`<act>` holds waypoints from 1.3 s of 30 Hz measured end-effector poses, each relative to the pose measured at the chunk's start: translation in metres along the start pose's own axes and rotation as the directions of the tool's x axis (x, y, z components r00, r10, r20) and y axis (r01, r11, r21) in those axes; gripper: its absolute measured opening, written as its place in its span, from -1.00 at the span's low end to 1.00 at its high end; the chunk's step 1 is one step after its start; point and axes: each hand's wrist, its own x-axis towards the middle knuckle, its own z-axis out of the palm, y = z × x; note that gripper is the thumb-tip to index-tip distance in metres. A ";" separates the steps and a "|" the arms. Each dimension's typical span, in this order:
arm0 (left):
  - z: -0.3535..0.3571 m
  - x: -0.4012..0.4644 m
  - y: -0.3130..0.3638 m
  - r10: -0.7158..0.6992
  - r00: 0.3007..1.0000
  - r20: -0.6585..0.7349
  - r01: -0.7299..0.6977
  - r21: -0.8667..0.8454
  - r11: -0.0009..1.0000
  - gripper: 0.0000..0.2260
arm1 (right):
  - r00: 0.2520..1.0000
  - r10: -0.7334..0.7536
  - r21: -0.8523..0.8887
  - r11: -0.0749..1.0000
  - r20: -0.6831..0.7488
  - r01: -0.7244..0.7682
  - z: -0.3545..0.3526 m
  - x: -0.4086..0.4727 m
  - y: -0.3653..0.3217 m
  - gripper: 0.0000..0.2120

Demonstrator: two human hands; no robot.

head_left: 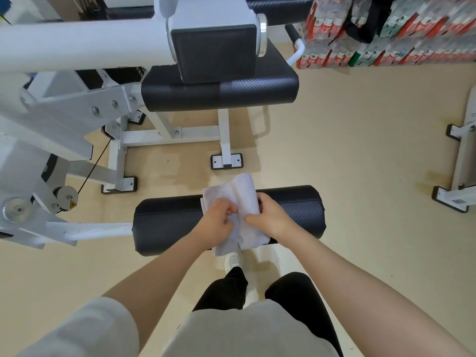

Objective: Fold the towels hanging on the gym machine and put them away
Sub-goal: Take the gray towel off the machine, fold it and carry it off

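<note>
A small white towel [242, 194] lies draped over the black roller pad [296, 210] of the gym machine, right in front of me. My left hand [219, 220] grips the towel's left part with curled fingers. My right hand [269, 217] holds its right side, thumb pressed onto the cloth and fingers wrapped behind the edge. The towel's lower end [247, 240] hangs over the near side of the pad, partly folded on itself.
The white machine frame [77, 104] with its black seat pad [221, 91] stands ahead and to the left. Stacked packs of bottled water [386, 34] line the far right wall. Another white machine base [458, 181] sits at the right edge. Beige floor lies between.
</note>
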 end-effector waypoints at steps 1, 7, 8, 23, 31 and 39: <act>-0.007 -0.003 0.004 -0.080 0.997 0.012 0.081 -0.222 0.972 -0.80 | 0.998 -0.055 -0.042 0.998 0.007 0.055 0.005 -0.003 -0.008 -0.53; -0.041 -0.013 -0.009 -0.167 0.974 0.150 0.215 -0.836 0.504 -0.51 | 0.955 -0.123 -0.342 0.915 0.270 0.215 0.042 -0.010 -0.038 -0.22; -0.042 -0.013 -0.012 -0.189 0.974 0.125 0.211 -0.802 0.558 -0.51 | 0.940 -0.086 -0.349 0.914 0.329 0.206 0.048 -0.011 -0.041 -0.21; -0.060 0.013 -0.030 -0.066 0.988 0.141 0.061 0.042 0.997 -0.34 | 0.964 -0.221 -0.589 0.763 0.150 0.267 0.052 -0.001 -0.013 -0.60; -0.076 0.030 -0.028 -0.082 0.942 0.325 0.079 0.021 0.997 -0.46 | 0.938 -0.154 -0.440 0.851 0.309 0.285 0.033 0.000 -0.006 -0.54; -0.057 0.019 0.020 -0.038 0.952 0.304 0.200 -0.523 0.829 -0.68 | 0.976 -0.168 0.320 0.940 0.140 0.116 -0.038 -0.021 0.004 -0.83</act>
